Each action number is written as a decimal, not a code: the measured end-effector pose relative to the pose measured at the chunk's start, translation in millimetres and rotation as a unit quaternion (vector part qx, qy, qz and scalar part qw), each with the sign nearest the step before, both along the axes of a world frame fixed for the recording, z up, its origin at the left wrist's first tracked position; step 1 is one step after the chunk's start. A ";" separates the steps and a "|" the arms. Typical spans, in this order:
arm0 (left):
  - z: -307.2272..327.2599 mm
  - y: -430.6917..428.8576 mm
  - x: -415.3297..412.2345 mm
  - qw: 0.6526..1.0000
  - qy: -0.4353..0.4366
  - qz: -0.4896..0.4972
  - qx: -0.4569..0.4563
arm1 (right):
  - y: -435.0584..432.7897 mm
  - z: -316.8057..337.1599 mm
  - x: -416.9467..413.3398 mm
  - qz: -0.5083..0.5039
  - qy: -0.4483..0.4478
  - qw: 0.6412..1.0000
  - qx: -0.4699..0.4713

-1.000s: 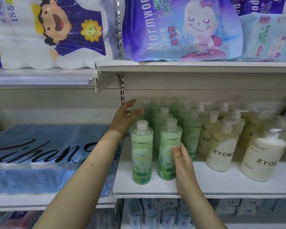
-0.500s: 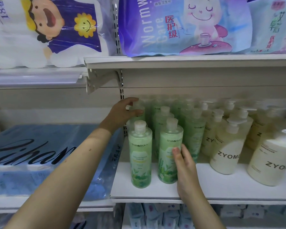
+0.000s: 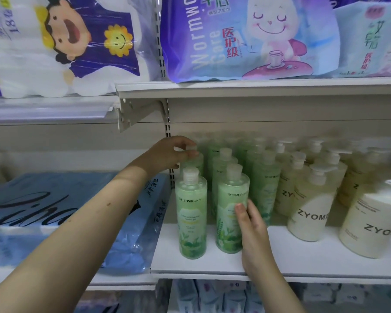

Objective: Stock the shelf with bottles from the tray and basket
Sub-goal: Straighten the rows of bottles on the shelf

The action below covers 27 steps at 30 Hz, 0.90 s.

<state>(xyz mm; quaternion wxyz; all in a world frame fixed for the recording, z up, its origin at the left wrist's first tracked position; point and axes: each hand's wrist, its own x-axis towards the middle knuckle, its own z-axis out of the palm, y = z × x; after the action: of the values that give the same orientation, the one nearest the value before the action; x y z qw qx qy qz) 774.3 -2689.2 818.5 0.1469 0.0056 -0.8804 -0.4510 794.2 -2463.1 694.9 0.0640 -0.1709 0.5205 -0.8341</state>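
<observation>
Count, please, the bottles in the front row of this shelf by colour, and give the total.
Green bottles: 2
Cream pump bottles: 2
Total: 4
The rows behind are too blurred to count.

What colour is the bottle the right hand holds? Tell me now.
The bottle is pale green with a whitish cap, clearest in the head view.

green bottles [image 3: 192,213], cream bottles [image 3: 307,213], white shelf [image 3: 303,260]
</observation>
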 end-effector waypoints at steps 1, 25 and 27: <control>1.0 0.3 -0.5 1.000 0.005 0.006 0.000 | 0.1 0.0 0.0 0.001 -0.001 1.000 -0.003; -10.6 16.6 36.9 0.992 0.049 0.071 0.095 | 0.4 -2.6 -3.0 0.006 0.012 1.000 0.005; -16.3 23.5 49.8 0.986 0.076 0.085 0.124 | 0.1 -1.7 -1.5 0.005 0.011 1.000 0.002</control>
<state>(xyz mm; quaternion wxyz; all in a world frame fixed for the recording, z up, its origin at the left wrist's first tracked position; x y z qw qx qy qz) 824.0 -2665.6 802.1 0.2495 0.0643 -0.8002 -0.5415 792.7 -2463.0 693.2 0.0624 -0.1824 0.5221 -0.8308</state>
